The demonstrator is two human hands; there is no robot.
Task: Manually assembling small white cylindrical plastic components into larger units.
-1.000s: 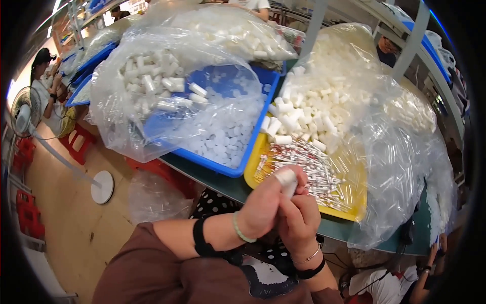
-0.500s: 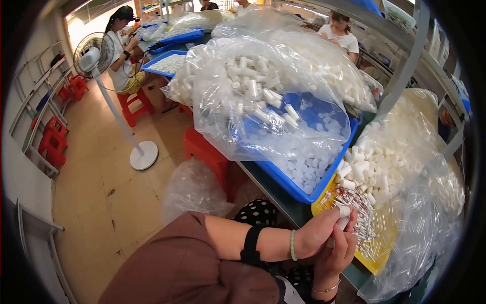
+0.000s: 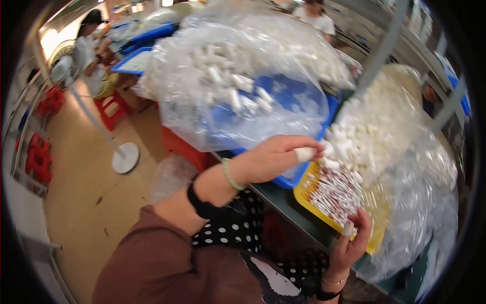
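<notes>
Right grip (image 3: 353, 238), white-covered thumb, hung at the near edge of a yellow plastic tray (image 3: 301, 192); slim red-and-white parts (image 3: 334, 195) lay just beyond it, presumably contained by the rim. Left grip (image 3: 278, 158), farther, had fingertips drawn together beside heaped white cylinders (image 3: 362, 134), perhaps because pieces were small. Blur: could not tell whether either held anything.
</notes>
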